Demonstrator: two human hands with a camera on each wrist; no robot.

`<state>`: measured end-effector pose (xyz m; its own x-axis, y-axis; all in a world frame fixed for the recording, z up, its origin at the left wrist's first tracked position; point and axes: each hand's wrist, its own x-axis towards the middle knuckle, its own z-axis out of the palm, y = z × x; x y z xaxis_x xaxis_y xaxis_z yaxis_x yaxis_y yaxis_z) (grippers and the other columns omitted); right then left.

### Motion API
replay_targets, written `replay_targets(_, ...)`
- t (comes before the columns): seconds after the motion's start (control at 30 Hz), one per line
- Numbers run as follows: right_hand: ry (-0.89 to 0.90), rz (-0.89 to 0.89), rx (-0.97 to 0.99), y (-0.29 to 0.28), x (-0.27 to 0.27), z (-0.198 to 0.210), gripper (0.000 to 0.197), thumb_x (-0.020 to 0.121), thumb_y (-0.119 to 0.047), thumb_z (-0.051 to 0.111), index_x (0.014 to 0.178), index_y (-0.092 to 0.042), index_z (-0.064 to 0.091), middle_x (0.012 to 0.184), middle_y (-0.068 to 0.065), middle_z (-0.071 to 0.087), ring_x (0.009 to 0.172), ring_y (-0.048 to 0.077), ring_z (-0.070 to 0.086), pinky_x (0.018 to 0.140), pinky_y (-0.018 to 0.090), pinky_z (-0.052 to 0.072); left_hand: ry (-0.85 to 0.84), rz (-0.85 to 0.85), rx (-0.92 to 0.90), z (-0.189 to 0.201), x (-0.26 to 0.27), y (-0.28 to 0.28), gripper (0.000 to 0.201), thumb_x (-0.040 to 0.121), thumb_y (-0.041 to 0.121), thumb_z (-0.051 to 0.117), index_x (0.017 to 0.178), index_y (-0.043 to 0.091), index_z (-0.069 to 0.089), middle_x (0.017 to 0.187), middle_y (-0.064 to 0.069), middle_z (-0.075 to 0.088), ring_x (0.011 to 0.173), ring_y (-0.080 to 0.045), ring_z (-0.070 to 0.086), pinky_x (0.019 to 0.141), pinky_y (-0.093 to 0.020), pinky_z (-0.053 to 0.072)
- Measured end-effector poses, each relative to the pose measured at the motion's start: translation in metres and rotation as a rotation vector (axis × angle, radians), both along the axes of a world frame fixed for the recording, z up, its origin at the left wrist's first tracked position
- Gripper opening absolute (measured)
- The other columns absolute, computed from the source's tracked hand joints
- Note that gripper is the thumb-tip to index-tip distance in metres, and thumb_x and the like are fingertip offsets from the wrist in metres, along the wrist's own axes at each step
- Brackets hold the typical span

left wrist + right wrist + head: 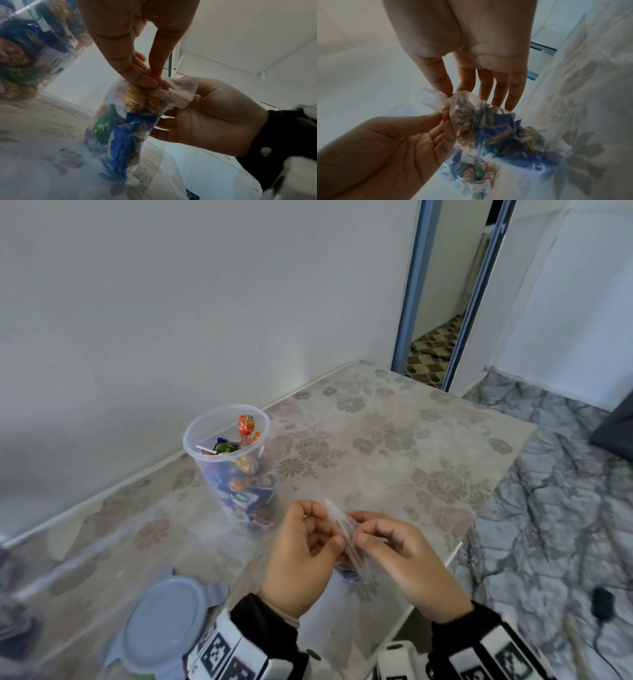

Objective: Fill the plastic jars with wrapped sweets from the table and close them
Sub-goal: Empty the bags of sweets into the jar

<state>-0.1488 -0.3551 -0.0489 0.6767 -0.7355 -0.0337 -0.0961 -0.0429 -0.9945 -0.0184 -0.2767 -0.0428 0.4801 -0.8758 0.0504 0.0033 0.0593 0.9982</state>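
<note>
Small clear plastic bag of wrapped sweets (pixel 120 125) held just above the floral-patterned surface (pixel 394 440), its gathered mouth pinched on one side by the left hand (pixel 298 556) and on the other by the right hand (pixel 407 556). Thumb and forefinger of each hand pressed together on the film; other fingers (pixel 498 86) of the right hand straight and slightly spread.

Step in hand, by judgement: opening the bag. Best done by parting the two film layers at the very lip, bag kept upright, pull kept gentle to avoid a tear and a spill.

Tall clear plastic jar (pixel 236 460), lidless and largely filled with sweets, standing just beyond the hands. Grey-blue round lid (pixel 164 625) lying near the left wrist.

Jar rim, lid and layout visible in the head view only, the bag there a mere blur. Bag contents (blue, green and gold wrappers) and the pinch itself legible only from the wrists.
</note>
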Motion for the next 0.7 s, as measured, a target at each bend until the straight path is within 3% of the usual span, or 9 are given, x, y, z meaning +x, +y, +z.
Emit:
replay_targets(0.1, -0.011, 0.044, 0.147, 0.001, 0.003, 0.003, 0.022, 0.093, -0.003, 0.053, 0.076, 0.0, 0.067, 0.121, 0.001, 0.061, 0.113, -0.002, 0.055, 0.078, 0.016, 0.048, 0.029, -0.044, -0.003, -0.001, 0.0, 0.001, 0.029, 0.081, -0.022, 0.05, 0.092, 0.003, 0.042, 0.072, -0.007, 0.056, 0.061, -0.006, 0.058, 0.058, -0.018, 0.049)
replay_targets(0.23, -0.098, 0.031, 0.397, 0.002, 0.009, 0.005, 0.026, 0.093, 0.0, 0.046, 0.078, 0.0, 0.067, 0.121, 0.006, 0.062, 0.109, 0.014, 0.061, 0.085, 0.029, 0.051, 0.123, -0.104, -0.035, -0.001, 0.004, 0.002, 0.021, 0.079, -0.013, 0.055, 0.089, 0.002, 0.044, 0.067, -0.003, 0.061, 0.058, -0.006, 0.06, 0.056, -0.018, 0.049)
replay_targets(0.33, -0.255, 0.033, 0.658, 0.005, 0.011, 0.006, 0.033, 0.093, -0.006, 0.038, 0.094, 0.001, 0.07, 0.101, 0.02, 0.068, 0.088, 0.025, 0.066, 0.08, 0.034, 0.052, 0.187, -0.131, -0.048, -0.003, 0.009, 0.004, 0.021, 0.073, -0.009, 0.053, 0.089, -0.001, 0.042, 0.062, -0.003, 0.056, 0.055, -0.008, 0.054, 0.054, -0.019, 0.046)
replay_targets(0.4, -0.311, 0.051, 0.733, 0.005, 0.011, 0.007, 0.034, 0.085, -0.013, 0.043, 0.09, -0.001, 0.074, 0.092, 0.021, 0.069, 0.079, 0.026, 0.068, 0.074, 0.034, 0.054, 0.211, -0.135, -0.044, -0.005, 0.011, 0.006, 0.026, 0.068, -0.003, 0.052, 0.092, -0.003, 0.043, 0.063, -0.003, 0.056, 0.056, -0.01, 0.053, 0.054, -0.02, 0.046)
replay_targets(0.5, -0.257, 0.091, 0.558, 0.002, 0.011, 0.006, 0.024, 0.083, -0.018, 0.058, 0.091, -0.003, 0.074, 0.096, 0.015, 0.07, 0.086, 0.022, 0.067, 0.077, 0.031, 0.052, 0.26, -0.092, -0.044, -0.003, 0.012, 0.008, 0.027, 0.066, 0.0, 0.053, 0.092, -0.003, 0.045, 0.064, -0.009, 0.055, 0.053, -0.015, 0.052, 0.053, -0.023, 0.047)
replay_targets(0.57, -0.189, 0.102, 0.401, 0.0, 0.011, 0.006, 0.02, 0.079, -0.02, 0.06, 0.081, -0.003, 0.069, 0.103, 0.007, 0.07, 0.091, 0.016, 0.066, 0.08, 0.025, 0.051, 0.23, -0.04, -0.043, 0.0, 0.013, 0.01, 0.027, 0.068, 0.005, 0.056, 0.092, -0.004, 0.045, 0.062, -0.012, 0.056, 0.05, -0.016, 0.053, 0.051, -0.023, 0.047)
replay_targets(0.63, -0.133, 0.058, 0.265, -0.002, 0.009, 0.008, 0.013, 0.08, -0.011, 0.068, 0.068, -0.008, 0.064, 0.111, -0.001, 0.067, 0.096, 0.01, 0.064, 0.082, 0.018, 0.049, 0.132, 0.013, -0.036, 0.003, 0.015, 0.013, 0.026, 0.073, 0.007, 0.062, 0.091, -0.003, 0.047, 0.056, -0.007, 0.057, 0.046, -0.015, 0.053, 0.048, -0.021, 0.045)
replay_targets(0.7, -0.076, -0.025, 0.096, -0.004, 0.007, 0.012, 0.023, 0.082, -0.002, 0.068, 0.063, -0.011, 0.06, 0.111, -0.008, 0.066, 0.093, 0.008, 0.062, 0.081, 0.015, 0.046, 0.024, 0.047, -0.015, 0.007, 0.019, 0.016, 0.016, 0.081, -0.003, 0.064, 0.09, 0.001, 0.052, 0.05, -0.002, 0.056, 0.043, -0.014, 0.051, 0.047, -0.021, 0.044)
